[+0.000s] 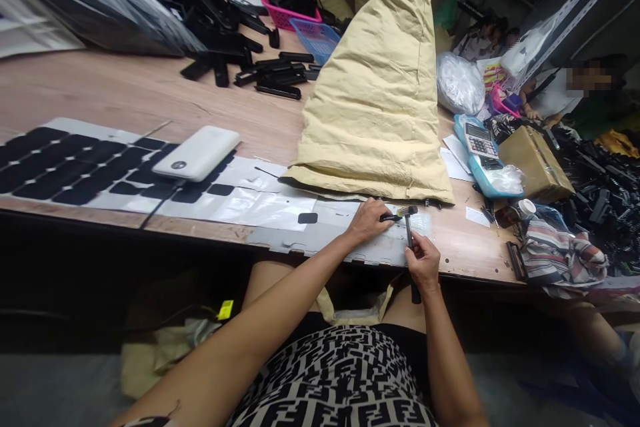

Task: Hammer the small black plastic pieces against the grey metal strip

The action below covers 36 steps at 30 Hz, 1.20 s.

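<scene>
My right hand [424,263] is wrapped round the black handle of a small hammer [409,230], whose head is over the grey sheet at the table's front. Just left of the hammer head, my left hand [369,220] is closed, its fingertips on a small black part [389,217]. How much of that part is under the fingers I cannot see. Beneath both hands is a grey sheet [280,237] along the table edge. Behind them stands a beige cloth bag [375,100], its lower edge close to my left hand.
To the left, a white power bank [197,153] with a cable lies on a sheet of black pads [75,163]. Black parts [280,73] are heaped behind. At right are a blue tray [473,170] with a calculator, a cardboard box [537,163] and a striped cloth [563,250].
</scene>
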Each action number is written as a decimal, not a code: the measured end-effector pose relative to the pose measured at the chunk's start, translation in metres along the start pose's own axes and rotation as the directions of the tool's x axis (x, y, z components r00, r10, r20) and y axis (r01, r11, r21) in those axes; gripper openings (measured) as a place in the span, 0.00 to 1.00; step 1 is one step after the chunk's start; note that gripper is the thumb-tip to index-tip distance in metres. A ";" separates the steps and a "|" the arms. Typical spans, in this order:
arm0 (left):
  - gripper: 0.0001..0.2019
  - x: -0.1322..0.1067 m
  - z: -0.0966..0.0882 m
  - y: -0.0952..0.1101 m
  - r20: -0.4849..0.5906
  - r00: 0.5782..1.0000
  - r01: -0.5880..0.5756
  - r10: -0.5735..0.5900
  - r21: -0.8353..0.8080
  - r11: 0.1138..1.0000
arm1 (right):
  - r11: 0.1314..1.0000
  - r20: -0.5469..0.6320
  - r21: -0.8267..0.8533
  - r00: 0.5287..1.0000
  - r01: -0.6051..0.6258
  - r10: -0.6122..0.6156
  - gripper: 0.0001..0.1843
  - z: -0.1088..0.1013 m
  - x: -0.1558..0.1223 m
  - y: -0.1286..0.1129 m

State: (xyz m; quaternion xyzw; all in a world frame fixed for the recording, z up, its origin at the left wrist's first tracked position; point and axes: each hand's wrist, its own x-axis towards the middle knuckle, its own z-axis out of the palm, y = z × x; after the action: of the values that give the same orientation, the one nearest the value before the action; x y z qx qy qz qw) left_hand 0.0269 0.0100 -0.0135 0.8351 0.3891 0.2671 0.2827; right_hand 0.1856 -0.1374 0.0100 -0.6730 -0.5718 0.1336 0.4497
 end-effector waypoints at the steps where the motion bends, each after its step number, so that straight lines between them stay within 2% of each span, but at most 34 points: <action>1: 0.07 0.000 0.000 0.000 -0.003 1.000 0.004 -0.004 0.001 1.000 | 0.999 0.004 -0.024 1.000 0.024 -0.024 0.23 -0.002 0.000 -0.001; 4: 0.06 0.000 0.001 0.000 -0.017 1.000 0.003 -0.003 0.001 1.000 | 0.995 0.006 -0.073 0.998 0.066 -0.066 0.23 -0.004 0.000 -0.002; 7: 0.06 0.000 0.003 -0.002 -0.023 1.000 0.001 -0.001 0.001 1.000 | 0.994 0.025 -0.086 0.998 0.060 -0.058 0.23 -0.004 0.000 -0.001; 13: 0.07 0.001 0.002 -0.002 -0.016 1.000 -0.009 0.008 -0.012 1.000 | 0.998 0.012 -0.018 0.998 0.062 -0.062 0.24 -0.003 0.000 -0.004; 18: 0.06 0.001 -0.002 0.000 0.014 1.000 0.010 -0.010 0.005 1.000 | 0.995 0.104 -0.002 0.990 0.096 -0.096 0.23 0.001 0.000 -0.002; 20: 0.07 0.001 -0.002 0.000 0.015 1.000 0.013 -0.013 -0.005 1.000 | 0.998 0.095 0.024 0.994 0.056 -0.058 0.23 0.001 0.000 0.001; 27: 0.10 0.001 0.002 -0.005 0.016 1.000 -0.001 0.002 -0.015 1.000 | 0.982 -0.074 0.134 0.987 -0.134 0.145 0.24 -0.005 0.006 0.021; 31: 0.13 0.000 0.004 -0.007 0.034 0.999 -0.010 0.010 0.001 1.000 | 0.959 -0.057 0.166 0.969 -0.230 0.242 0.26 -0.003 0.011 0.025; 36: 0.14 -0.001 0.001 -0.008 0.050 0.999 -0.019 0.019 -0.008 1.000 | 0.958 -0.029 0.156 0.968 -0.242 0.249 0.26 -0.003 0.012 0.021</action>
State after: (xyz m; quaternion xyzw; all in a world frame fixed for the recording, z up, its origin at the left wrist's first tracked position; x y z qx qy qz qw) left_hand 0.0231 0.0132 -0.0195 0.8442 0.3728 0.2501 0.2929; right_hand 0.2049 -0.1270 -0.0003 -0.7058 -0.4610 0.2152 0.4930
